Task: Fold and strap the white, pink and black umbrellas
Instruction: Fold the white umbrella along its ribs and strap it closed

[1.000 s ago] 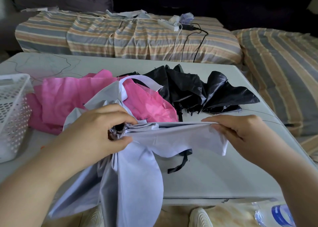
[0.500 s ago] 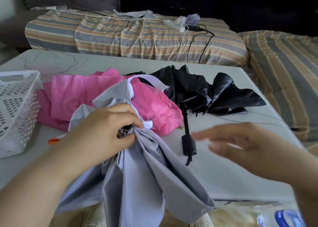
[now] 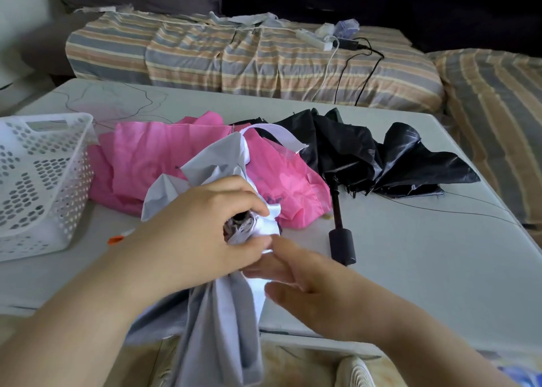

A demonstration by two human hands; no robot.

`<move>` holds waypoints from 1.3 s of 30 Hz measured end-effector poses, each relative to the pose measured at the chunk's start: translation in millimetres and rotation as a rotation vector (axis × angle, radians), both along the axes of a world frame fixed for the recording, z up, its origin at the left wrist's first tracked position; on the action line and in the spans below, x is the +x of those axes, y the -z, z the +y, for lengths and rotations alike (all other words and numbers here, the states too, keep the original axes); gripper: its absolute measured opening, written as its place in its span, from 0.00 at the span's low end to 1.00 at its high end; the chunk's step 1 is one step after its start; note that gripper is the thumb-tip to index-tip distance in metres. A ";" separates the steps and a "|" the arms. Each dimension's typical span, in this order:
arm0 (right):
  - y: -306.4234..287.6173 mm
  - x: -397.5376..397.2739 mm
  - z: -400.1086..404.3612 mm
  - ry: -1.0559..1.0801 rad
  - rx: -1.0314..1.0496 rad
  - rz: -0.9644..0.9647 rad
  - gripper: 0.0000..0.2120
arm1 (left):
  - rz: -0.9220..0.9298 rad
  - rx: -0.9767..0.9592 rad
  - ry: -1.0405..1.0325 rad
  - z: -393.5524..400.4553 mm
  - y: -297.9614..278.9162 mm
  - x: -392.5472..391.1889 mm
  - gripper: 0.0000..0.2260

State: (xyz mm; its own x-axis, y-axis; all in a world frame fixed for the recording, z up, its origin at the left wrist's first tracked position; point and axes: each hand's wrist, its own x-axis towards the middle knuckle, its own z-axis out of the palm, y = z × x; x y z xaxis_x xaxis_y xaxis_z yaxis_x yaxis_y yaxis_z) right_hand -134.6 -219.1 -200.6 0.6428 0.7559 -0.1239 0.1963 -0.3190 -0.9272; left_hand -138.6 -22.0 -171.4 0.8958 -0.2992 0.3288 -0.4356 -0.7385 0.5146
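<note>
My left hand (image 3: 193,234) grips the gathered middle of the white umbrella (image 3: 223,322), whose pale cloth hangs down over the table's front edge. Its white strap (image 3: 275,134) loops up over the pink umbrella. My right hand (image 3: 316,287) lies with straight fingers against the white cloth just below my left hand. The pink umbrella (image 3: 152,157) lies crumpled and loose behind my hands. To its right the black umbrella (image 3: 381,154) lies half open, its black handle (image 3: 341,245) pointing toward me.
A white perforated plastic basket (image 3: 38,181) stands at the table's left. A small orange item (image 3: 115,240) lies beside it. The grey table (image 3: 425,263) ends near my body. Behind it a striped sofa (image 3: 234,60) carries a power strip (image 3: 315,38) and cables.
My right hand let go of the stretched white panel, swung back left and now touches the cloth under my left hand. The panel dropped and hangs down. My left hand kept its grip.
</note>
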 end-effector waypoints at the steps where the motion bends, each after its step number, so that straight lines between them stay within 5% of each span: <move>1: 1.4 0.2 1.0 -0.023 -0.016 0.006 0.23 | 0.003 0.024 0.010 1.7 0.6 -0.3 0.14; 6: -11.5 13.4 -7.0 -0.057 -0.103 0.008 0.19 | -0.022 0.112 0.100 1.6 1.4 -5.4 0.09; 10: -19.7 25.7 -11.7 0.288 -0.186 -0.333 0.11 | -0.106 0.198 0.143 1.5 0.1 -10.3 0.14; 16: -6.8 23.6 4.7 0.256 -0.093 -0.587 0.09 | -0.226 0.454 0.253 -3.2 5.0 -13.7 0.19; 22: -11.6 23.5 4.6 0.246 -0.066 -0.510 0.11 | -0.191 0.329 0.096 -2.2 5.6 -21.0 0.33; 32: -14.1 23.8 11.2 0.286 -0.007 -0.423 0.14 | -0.002 -0.258 -0.119 11.9 13.6 -15.5 0.39; 35: -14.1 24.6 12.0 0.294 -0.008 -0.442 0.21 | 0.007 -0.219 -0.050 13.6 8.8 -15.1 0.41; 39: -13.2 26.6 8.3 0.252 -0.128 -0.547 0.30 | -0.044 -0.058 0.079 14.9 0.7 -18.6 0.30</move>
State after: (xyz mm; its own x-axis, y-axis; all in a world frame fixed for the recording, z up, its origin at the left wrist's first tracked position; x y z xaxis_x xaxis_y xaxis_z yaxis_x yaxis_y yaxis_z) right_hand -108.0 -210.7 -187.3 0.7956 0.5737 0.1944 0.5370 -0.5195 -0.6646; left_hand -157.2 -7.1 -172.0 0.8543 -0.3479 0.3862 -0.5146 -0.6704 0.5346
